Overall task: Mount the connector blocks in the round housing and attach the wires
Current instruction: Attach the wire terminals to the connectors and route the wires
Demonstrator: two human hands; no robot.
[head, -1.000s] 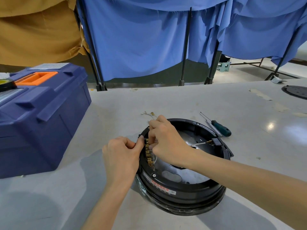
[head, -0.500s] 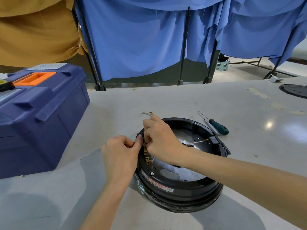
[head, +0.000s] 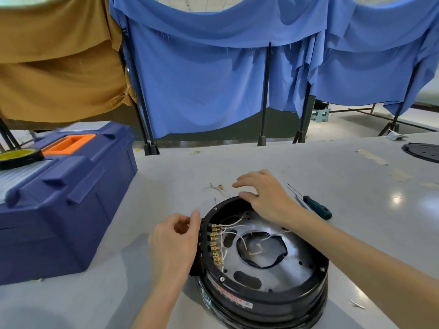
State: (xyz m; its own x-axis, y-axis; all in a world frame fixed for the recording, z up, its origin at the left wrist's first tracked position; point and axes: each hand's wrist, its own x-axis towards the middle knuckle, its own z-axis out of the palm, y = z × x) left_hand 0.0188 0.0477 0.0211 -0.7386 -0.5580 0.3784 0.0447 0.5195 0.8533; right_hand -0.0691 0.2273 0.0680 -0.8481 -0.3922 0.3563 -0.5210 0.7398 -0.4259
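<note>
The round black housing [head: 263, 302] lies on the grey table in front of me, its metal floor plate showing. A row of brass connector blocks [head: 215, 243] runs along its left inner wall, with thin white wires [head: 234, 230] fanning from them toward a dark cable loop in the middle. My left hand [head: 174, 243] rests against the outside of the left wall, fingers curled, thumb by the rim. My right hand [head: 263, 195] hovers over the far rim with fingers spread and nothing in it. A loose wire with a brass terminal [head: 219, 187] lies on the table just beyond the housing.
A green-handled screwdriver [head: 317, 210] lies to the right of the housing. A blue toolbox [head: 61, 205] with an orange handle and a tape roll on top stands at the left. A black round plate [head: 422, 151] sits at the far right. Blue and tan cloths hang behind the table.
My right hand has lifted off the connector blocks and moved back to the far rim, uncovering the blocks and wires. My left hand stays at the left wall.
</note>
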